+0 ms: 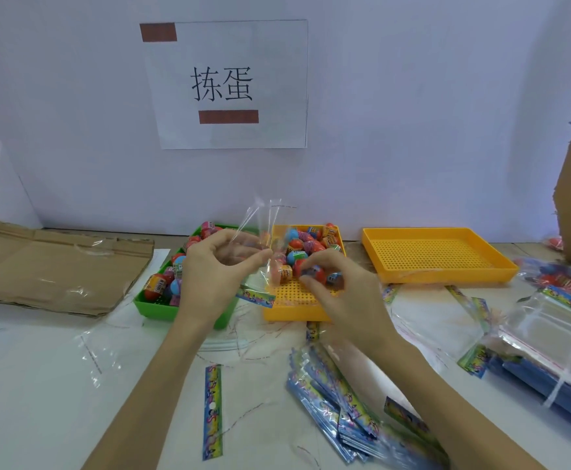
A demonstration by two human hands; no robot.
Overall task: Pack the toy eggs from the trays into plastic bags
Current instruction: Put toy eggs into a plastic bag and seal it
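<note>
Two hands meet at the frame's centre, seen from the head camera: the left hand (214, 266) pinches a clear plastic bag (260, 239) upright, probably so its mouth faces the right hand (336, 283), whose fingers curl around toy eggs (311, 271) over the half-full middle yellow tray (297, 313). More eggs fill the green tray (148, 305) left of centre; the yellow tray (440, 256) at right holds none.
</note>
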